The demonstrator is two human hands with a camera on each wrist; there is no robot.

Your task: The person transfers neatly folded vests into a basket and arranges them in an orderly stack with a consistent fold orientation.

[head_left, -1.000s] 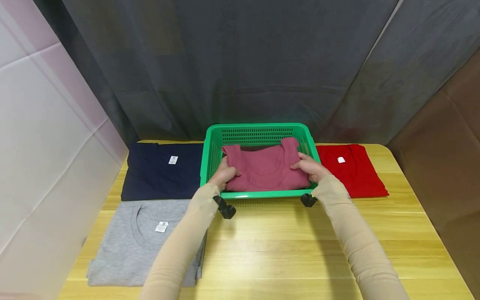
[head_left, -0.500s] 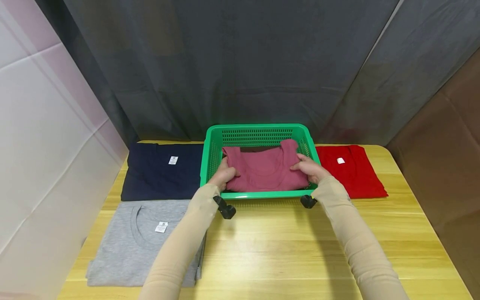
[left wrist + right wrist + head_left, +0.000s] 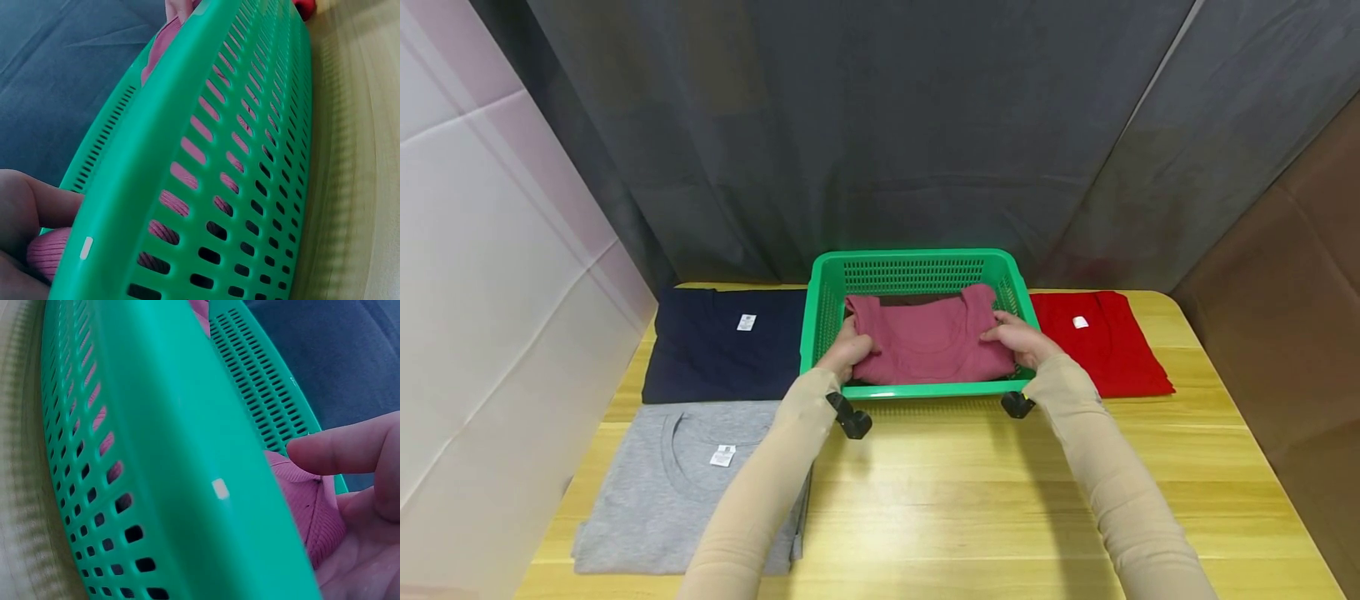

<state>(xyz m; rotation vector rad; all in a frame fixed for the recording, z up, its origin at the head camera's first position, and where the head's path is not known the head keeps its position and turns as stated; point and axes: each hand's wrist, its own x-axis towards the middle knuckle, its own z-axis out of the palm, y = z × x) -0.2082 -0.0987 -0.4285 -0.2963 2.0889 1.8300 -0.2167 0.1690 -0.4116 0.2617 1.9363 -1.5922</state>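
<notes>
A folded rose-pink shirt (image 3: 928, 342) with a round neckline lies inside the green slotted plastic basket (image 3: 925, 389). My left hand (image 3: 847, 347) grips its left side, thumb on top and fingers underneath. At the opposite side my right hand (image 3: 1019, 339) pinches the shirt's edge, its thumb over the fabric. In the right wrist view, the ribbed pink fabric (image 3: 306, 512) sits between thumb and palm. The basket's near wall (image 3: 219, 156) hides the shirt's underside and part of my left hand in the left wrist view.
Dark brown cloth (image 3: 910, 298) shows behind the pink shirt in the basket. A folded navy shirt (image 3: 715, 350) lies left of the basket, a grey shirt (image 3: 662, 500) in front of it, and a red shirt (image 3: 1101, 346) to the right. A dark curtain (image 3: 880, 133) hangs behind the table.
The far edge of the pink shirt has sunk slightly lower into the basket. Both hands keep their hold at nearly the same place.
</notes>
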